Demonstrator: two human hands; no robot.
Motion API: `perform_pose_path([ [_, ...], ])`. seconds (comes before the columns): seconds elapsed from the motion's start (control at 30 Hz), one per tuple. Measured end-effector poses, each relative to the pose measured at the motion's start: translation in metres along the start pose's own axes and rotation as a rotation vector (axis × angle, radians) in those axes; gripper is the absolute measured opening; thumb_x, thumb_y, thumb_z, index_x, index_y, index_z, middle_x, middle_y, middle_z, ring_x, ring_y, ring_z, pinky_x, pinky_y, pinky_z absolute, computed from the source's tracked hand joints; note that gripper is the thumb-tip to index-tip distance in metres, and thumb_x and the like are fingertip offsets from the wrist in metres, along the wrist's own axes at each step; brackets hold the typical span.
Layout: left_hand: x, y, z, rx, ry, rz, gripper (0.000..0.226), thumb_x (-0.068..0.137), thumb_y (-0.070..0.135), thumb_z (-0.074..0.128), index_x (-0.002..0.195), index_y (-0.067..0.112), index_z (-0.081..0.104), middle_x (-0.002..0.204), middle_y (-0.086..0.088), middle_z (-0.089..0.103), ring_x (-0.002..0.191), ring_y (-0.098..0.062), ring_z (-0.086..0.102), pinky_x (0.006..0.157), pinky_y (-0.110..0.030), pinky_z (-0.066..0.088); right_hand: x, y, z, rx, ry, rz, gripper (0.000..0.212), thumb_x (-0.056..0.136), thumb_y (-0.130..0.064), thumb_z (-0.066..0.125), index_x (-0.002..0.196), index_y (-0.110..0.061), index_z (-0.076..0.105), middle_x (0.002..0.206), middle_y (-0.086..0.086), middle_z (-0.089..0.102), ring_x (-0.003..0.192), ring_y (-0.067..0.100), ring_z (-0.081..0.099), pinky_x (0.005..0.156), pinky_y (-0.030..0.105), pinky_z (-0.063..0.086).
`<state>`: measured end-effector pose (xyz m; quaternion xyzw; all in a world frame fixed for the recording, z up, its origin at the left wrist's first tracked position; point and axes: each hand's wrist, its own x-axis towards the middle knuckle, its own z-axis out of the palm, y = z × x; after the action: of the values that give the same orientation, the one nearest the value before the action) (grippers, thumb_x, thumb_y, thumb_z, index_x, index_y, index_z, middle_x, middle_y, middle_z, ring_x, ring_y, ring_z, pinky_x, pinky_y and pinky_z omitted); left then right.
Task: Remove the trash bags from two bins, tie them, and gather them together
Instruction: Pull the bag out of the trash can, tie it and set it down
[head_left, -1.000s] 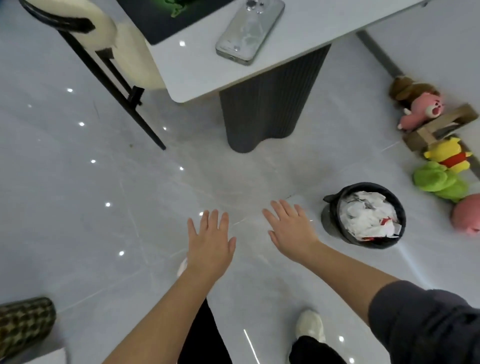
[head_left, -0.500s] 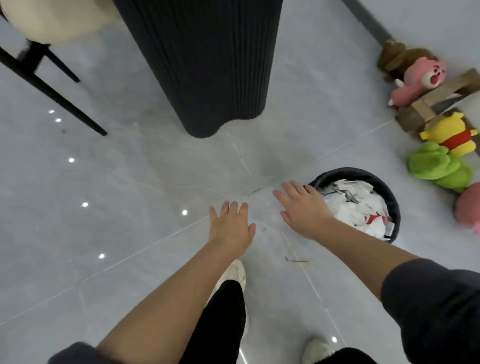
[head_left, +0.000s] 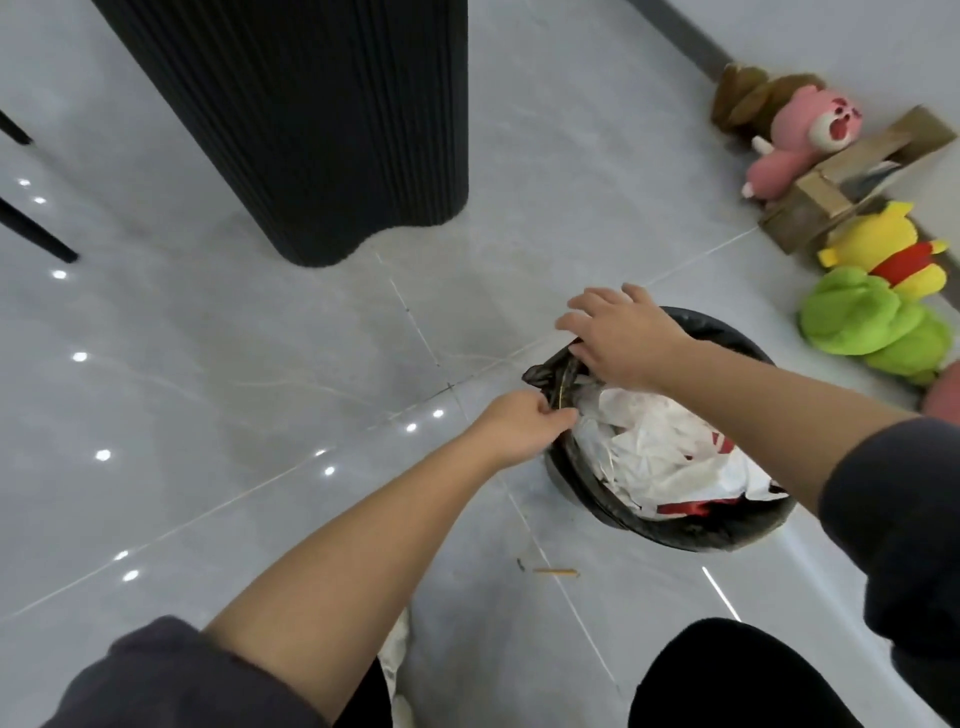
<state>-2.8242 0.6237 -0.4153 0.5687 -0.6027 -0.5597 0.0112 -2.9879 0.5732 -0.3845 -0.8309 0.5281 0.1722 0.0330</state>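
Note:
A round black bin (head_left: 691, 535) stands on the grey tiled floor at the right, lined with a black trash bag (head_left: 550, 376) and filled with crumpled white and red paper waste (head_left: 670, 452). My left hand (head_left: 524, 423) pinches the bag's edge at the bin's near-left rim. My right hand (head_left: 621, 335) reaches over the far-left rim with its fingers spread and its thumb side down against the bag's bunched edge. Only one bin is in view.
A dark ribbed table pedestal (head_left: 311, 124) rises at the upper left, with black chair legs (head_left: 36, 234) at the far left. Plush toys (head_left: 878, 312) and a cardboard box (head_left: 841, 176) line the right wall. A small stick (head_left: 556, 570) lies on the floor near my legs.
I have moved closer to the bin and bent over it. Both hands went from hovering flat above the floor to the bin's left rim, and the left hand has taken hold of the bag's edge.

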Motion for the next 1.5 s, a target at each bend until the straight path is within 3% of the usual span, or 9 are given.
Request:
perform_pose_path([
  [0.3,0.022,-0.015,-0.013,0.13,0.263,0.078,0.032,0.084,0.026,0.052,0.059,0.019,0.034,0.059,0.0,0.043,0.062,-0.027,0.049,0.058,-0.034,0.038,0.007,0.01,0.015,0.128,0.016,0.045,0.031,0.099,-0.028,0.035,0.128,-0.031,0.046,0.127,0.0,0.054,0.116,0.025,0.051,0.097,0.042,0.036],
  [0.5,0.033,-0.03,-0.036,0.035,0.335,0.057,0.035,0.095,0.037,0.042,0.07,0.012,0.048,0.068,-0.002,0.048,0.069,-0.023,0.047,0.066,-0.035,0.038,0.019,0.004,0.012,0.421,0.003,0.18,0.027,0.097,-0.025,0.036,0.117,-0.024,0.054,0.115,0.005,0.058,0.108,0.029,0.054,0.091,0.042,0.043],
  [0.73,0.05,-0.024,-0.028,-0.399,0.059,-0.324,0.039,0.09,0.054,0.041,0.088,0.022,0.062,0.09,-0.001,0.067,0.088,-0.02,0.061,0.087,-0.035,0.048,0.03,0.014,0.012,0.66,-0.03,0.268,0.031,0.096,-0.039,0.04,0.116,-0.021,0.057,0.115,0.008,0.064,0.109,0.028,0.054,0.092,0.038,0.045],
  [0.87,0.057,-0.018,-0.023,-0.566,0.129,-0.277,0.019,0.091,0.029,0.051,0.079,0.016,0.06,0.072,-0.004,0.061,0.068,-0.02,0.056,0.059,-0.024,0.045,0.034,0.012,0.017,0.653,-0.076,0.252,0.036,0.097,-0.042,0.039,0.122,-0.021,0.054,0.122,0.009,0.061,0.113,0.028,0.053,0.095,0.04,0.044],
  [1.0,0.056,-0.026,-0.034,-0.707,0.401,-0.162,0.022,0.096,0.028,0.042,0.085,0.016,0.057,0.092,-0.011,0.06,0.083,-0.022,0.055,0.078,-0.037,0.05,0.039,0.008,0.015,0.647,-0.061,0.231,0.048,0.096,-0.044,0.041,0.14,-0.023,0.037,0.138,0.01,0.049,0.124,0.029,0.048,0.103,0.042,0.039],
  [1.1,0.044,-0.023,-0.043,-0.56,0.507,0.015,0.024,0.098,0.025,0.042,0.077,0.017,0.051,0.078,-0.004,0.053,0.073,-0.016,0.048,0.062,-0.028,0.042,0.048,-0.003,0.006,0.675,-0.089,0.138,0.051,0.097,-0.032,0.045,0.146,-0.025,0.03,0.145,0.008,0.043,0.129,0.028,0.044,0.107,0.036,0.034],
  [1.2,0.032,-0.018,-0.05,-0.42,0.484,0.212,0.02,0.098,0.02,0.043,0.081,0.015,0.051,0.069,0.003,0.046,0.063,-0.011,0.041,0.057,-0.023,0.036,0.056,-0.017,-0.003,0.674,-0.116,0.004,0.053,0.093,-0.01,0.047,0.142,-0.027,0.038,0.145,0.001,0.046,0.129,0.023,0.045,0.106,0.032,0.033],
  [1.33,0.021,-0.017,-0.053,-0.3,0.481,0.343,0.015,0.097,0.013,0.046,0.084,0.015,0.054,0.073,0.004,0.051,0.068,-0.009,0.045,0.065,-0.02,0.038,0.062,-0.025,-0.008,0.563,-0.049,-0.072,0.028,0.085,-0.003,0.049,0.109,-0.008,0.063,0.112,0.012,0.065,0.108,0.029,0.055,0.084,0.028,0.038],
  [1.5,0.01,-0.024,-0.046,-0.371,0.317,0.136,0.011,0.09,0.017,0.06,0.095,0.01,0.053,0.084,-0.013,0.061,0.07,-0.021,0.057,0.067,-0.036,0.048,0.052,-0.009,-0.006,0.533,0.144,0.037,0.025,0.083,-0.006,0.046,0.101,-0.011,0.063,0.107,0.011,0.065,0.101,0.031,0.056,0.083,0.036,0.047],
])
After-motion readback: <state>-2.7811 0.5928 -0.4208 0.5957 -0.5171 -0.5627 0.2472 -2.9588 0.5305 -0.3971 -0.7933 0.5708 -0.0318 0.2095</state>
